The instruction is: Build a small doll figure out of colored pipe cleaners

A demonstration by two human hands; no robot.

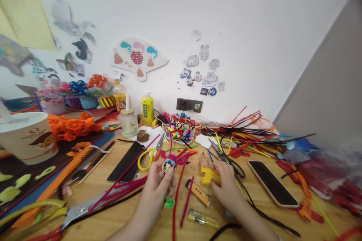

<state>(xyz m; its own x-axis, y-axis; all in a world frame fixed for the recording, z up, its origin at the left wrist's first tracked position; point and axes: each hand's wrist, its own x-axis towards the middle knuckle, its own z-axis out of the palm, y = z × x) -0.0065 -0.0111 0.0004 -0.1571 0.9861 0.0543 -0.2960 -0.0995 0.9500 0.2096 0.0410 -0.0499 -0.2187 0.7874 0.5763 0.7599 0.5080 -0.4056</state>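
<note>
My left hand (157,185) is closed round a small pipe-cleaner doll (169,163) with a painted face and magenta fuzzy wires on top; a green piece (169,202) hangs below it. My right hand (226,184) grips a small yellow glue gun (207,173) that rests on the wooden table (127,214). Loose red and magenta pipe cleaners (181,196) lie between the two hands.
A phone (271,186) lies right of my right hand, black scissors (229,158) behind it. Yellow-handled scissors (149,156), a lighter (202,218), a box cutter (199,192), a paper cup (26,139), a yellow glue bottle (147,108) and heaps of pipe cleaners (243,135) crowd the table.
</note>
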